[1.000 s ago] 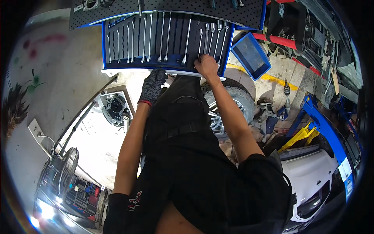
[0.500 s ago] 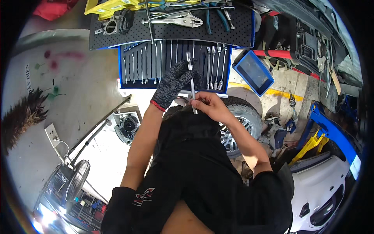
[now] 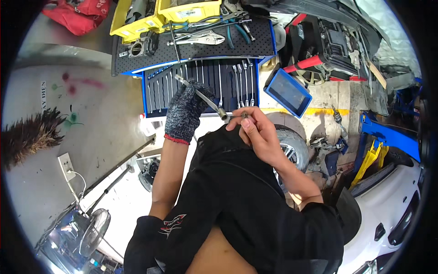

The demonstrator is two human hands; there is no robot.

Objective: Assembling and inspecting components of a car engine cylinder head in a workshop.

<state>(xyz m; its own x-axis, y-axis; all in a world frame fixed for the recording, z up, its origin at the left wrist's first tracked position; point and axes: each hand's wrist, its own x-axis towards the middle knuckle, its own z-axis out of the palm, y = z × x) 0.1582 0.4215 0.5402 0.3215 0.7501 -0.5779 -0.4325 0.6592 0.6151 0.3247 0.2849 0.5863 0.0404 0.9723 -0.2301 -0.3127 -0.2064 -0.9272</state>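
Observation:
My left hand (image 3: 186, 105), in a dark knitted glove with a red cuff, is closed around a long steel socket wrench (image 3: 211, 103). One end sticks out above the glove; the hollow round end points down toward my right hand (image 3: 258, 134). That bare hand pinches a small dark metal piece (image 3: 245, 115) between thumb and fingers, a short gap from the wrench's end. What kind of piece it is I cannot make out. Just beyond both hands lies an open drawer (image 3: 157, 102) with wrenches (image 3: 221, 86) laid in rows.
On the black cabinet top (image 3: 191, 54) lie locking pliers (image 3: 200, 38), blue-handled pliers (image 3: 236, 35) and a throttle body (image 3: 142, 45). Yellow bins (image 3: 181, 14) stand behind. A blue tray (image 3: 288, 93) is at the right, near a wheel (image 3: 292, 148). A fan (image 3: 95, 232) stands lower left.
The socket wrench has swung from near upright to a slant, its lower end pointing right. My right hand has left it, moved slightly right, and now shows a small metal piece in its fingers.

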